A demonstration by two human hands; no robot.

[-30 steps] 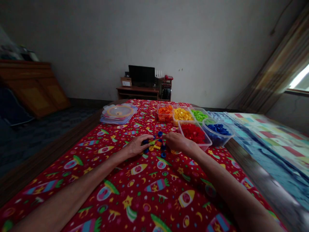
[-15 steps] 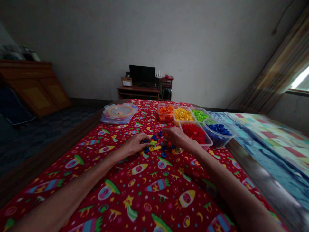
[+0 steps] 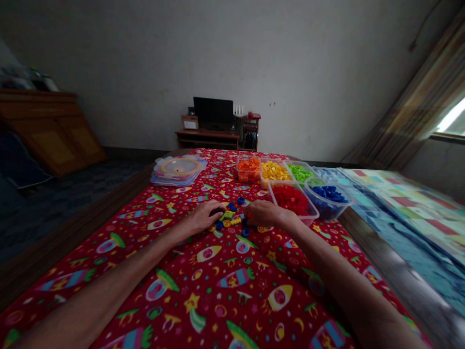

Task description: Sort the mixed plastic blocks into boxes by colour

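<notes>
My left hand [image 3: 202, 216] rests at the left side of a small pile of toy building pieces, its thumb and fingers curled around a dark piece [image 3: 217, 212]. Yellow-green pieces [image 3: 228, 214] lie just beyond its fingertips. A small yellow wheel [image 3: 227, 223] and a blue wheel [image 3: 219, 225] are close to the thumb. On the pile's right side, my right hand [image 3: 264, 213] points down with closed fingers; whatever is in them is hidden. Near it lie a blue piece [image 3: 241, 200], another blue wheel [image 3: 246, 232] and a yellow wheel [image 3: 260, 229] partly under the hand.
Clear tubs of red [image 3: 290, 199], orange [image 3: 249, 165], yellow [image 3: 275, 170], green [image 3: 299, 172] and blue pieces [image 3: 329, 194] stand at the right. Stacked lids [image 3: 178, 170] lie at the far left of the red patterned cloth [image 3: 203, 291]. A bed [image 3: 407, 203] adjoins the right side.
My right hand has lowered toward the pieces and now covers some on the pile's right side. The left hand has stayed almost in place.
</notes>
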